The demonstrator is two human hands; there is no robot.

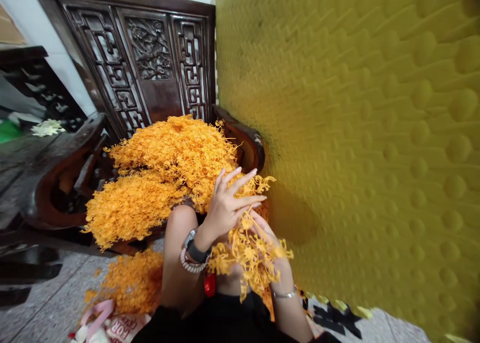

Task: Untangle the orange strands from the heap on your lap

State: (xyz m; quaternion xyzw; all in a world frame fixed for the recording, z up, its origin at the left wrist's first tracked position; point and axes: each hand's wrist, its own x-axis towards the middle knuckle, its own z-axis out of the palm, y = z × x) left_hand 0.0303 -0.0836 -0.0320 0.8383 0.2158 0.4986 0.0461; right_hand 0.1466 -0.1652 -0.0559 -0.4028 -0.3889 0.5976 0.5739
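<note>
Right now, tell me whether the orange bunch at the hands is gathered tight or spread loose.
Spread loose: the orange bunch splays in several directions across the right hand, with gaps showing through it.

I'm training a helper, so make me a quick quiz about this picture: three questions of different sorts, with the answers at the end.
1. Multiple choice: which wrist wears the watch? A) left B) right C) neither
2. True or false: the wooden chair's back is plain, without any carving.
3. Short answer: where do heaps of orange flowers lie?

Key
1. A, the wrist of the left hand.
2. False, the chair has carved patterns in its back.
3. On the chair, and more on the floor.
</note>
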